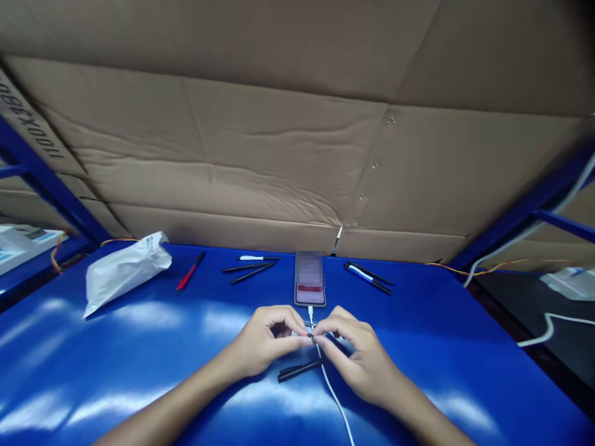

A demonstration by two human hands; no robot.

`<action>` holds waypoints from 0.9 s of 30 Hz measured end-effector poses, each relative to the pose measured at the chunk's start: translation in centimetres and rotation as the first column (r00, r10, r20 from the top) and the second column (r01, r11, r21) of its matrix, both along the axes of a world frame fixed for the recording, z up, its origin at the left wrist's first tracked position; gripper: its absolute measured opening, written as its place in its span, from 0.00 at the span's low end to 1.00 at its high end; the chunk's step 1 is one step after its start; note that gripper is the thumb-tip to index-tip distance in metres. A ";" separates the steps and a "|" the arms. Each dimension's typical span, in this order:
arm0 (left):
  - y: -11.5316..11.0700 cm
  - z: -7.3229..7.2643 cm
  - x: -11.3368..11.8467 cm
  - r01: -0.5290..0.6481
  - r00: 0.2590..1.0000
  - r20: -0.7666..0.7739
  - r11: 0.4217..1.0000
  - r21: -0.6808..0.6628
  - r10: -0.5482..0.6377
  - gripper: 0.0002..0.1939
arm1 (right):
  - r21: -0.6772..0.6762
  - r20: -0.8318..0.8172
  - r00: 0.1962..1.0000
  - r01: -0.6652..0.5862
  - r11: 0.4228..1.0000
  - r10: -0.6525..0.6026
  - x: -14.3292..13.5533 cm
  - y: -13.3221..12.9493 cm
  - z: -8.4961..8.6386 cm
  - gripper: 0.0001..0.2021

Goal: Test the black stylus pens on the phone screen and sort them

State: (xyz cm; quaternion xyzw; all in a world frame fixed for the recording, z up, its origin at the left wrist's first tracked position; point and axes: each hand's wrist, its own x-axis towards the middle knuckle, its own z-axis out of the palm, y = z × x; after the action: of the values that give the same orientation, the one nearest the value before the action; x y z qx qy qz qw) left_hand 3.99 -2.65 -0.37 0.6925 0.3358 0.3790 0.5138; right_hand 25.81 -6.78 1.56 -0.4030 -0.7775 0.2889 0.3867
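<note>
Both hands meet over the middle of the blue table, fingertips nearly touching. My left hand (273, 337) pinches one side of a small dark piece (310, 336), too small to name. On its other side, my right hand (356, 350) pinches with thumb and forefinger. Just below the hands lies a black pen part (300, 370), partly beside a white cable (332, 393) that runs under the fingers. A thin part (310, 324) shows on the table behind the fingertips. Straight ahead, the cable plugs into a phone (310, 297) lying face up.
Black pens (251, 272) and a white-and-black pen (251, 257) lie left of the phone; more pens (369, 277) lie to its right. Farther left are a red pen (189, 274) and a white plastic bag (125, 272). Cardboard (232, 142) walls the back; blue metal posts (525, 204) flank the table.
</note>
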 end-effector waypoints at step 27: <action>0.1 -0.4 0.0 0.058 0.998 -0.030 0.996 0.062 -0.056 0.04 | 0.238 0.096 0.995 -0.047 0.970 0.025 0.0 0.2 -0.4 0.07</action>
State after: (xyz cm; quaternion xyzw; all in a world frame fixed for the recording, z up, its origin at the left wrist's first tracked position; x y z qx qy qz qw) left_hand 3.94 -2.57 -0.75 0.7230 0.3111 0.3645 0.4976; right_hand 25.83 -6.57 1.15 -0.3520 -0.8309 0.1809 0.3910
